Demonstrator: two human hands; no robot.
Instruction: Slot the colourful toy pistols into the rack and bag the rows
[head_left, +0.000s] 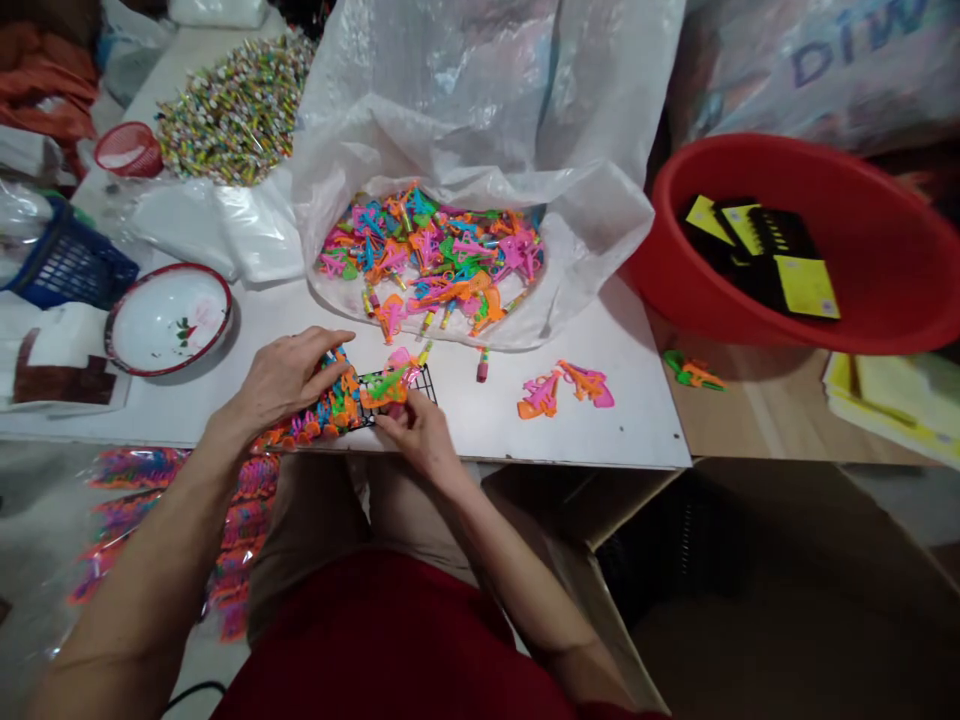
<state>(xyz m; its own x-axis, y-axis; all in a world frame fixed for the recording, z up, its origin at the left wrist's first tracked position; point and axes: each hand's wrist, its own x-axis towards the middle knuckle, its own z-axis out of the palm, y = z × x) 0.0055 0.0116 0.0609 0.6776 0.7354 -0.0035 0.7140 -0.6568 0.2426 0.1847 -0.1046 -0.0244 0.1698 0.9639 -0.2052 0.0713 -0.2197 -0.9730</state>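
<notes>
My left hand [281, 378] lies with fingers stretched over a row of bright plastic pieces [319, 412] at the table's front edge. They sit packed side by side in a black grid rack [424, 380], whose right end shows uncovered. At that end, my right hand [421, 436] pinches an orange, green and pink plastic piece [388, 384] between thumb and fingers; the fingertips are partly hidden. Just beyond the hands, an open white plastic sack [570, 255] holds a heap of similar pieces [450, 250]. A short pencil stub [482, 366] lies in front of it.
Several loose plastic pieces [566, 388] lie to the right. Farther right, a red tub [652, 270] contains black racks with yellow cards. A red-rimmed white bowl [169, 318] and blue basket [79, 255] stand left, with a pile of small items [240, 110] behind. Packed bundles [244, 530] lie below the table.
</notes>
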